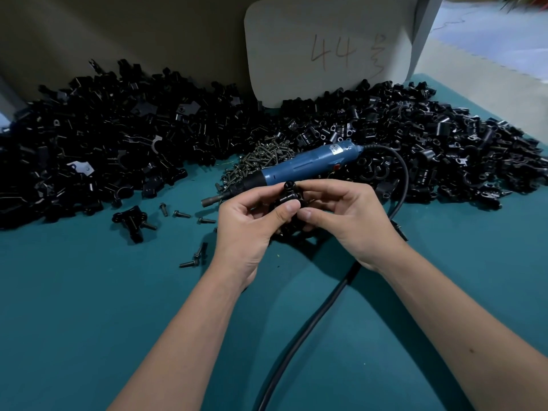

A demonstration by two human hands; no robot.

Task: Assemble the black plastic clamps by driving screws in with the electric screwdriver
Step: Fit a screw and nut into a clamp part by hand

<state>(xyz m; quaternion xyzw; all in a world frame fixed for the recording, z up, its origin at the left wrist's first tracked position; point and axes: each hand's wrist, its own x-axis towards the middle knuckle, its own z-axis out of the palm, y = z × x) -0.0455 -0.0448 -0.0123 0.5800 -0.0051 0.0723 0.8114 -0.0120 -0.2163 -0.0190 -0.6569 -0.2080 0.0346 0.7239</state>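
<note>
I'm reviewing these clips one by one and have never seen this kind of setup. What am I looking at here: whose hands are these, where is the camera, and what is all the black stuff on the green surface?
There is no robot here. A camera worn on a person's head looks down at their two bare hands. The left hand and right hand together pinch a small black plastic clamp above the green table.

Behind them lie two big heaps of black clamp parts, with a smaller pile of screws between the heaps. A blue electric screwdriver lies on the table, unheld, and its black cable runs back toward the person. A few loose screws and one clamp piece lie to the left. A card marked 44 stands at the back.
</note>
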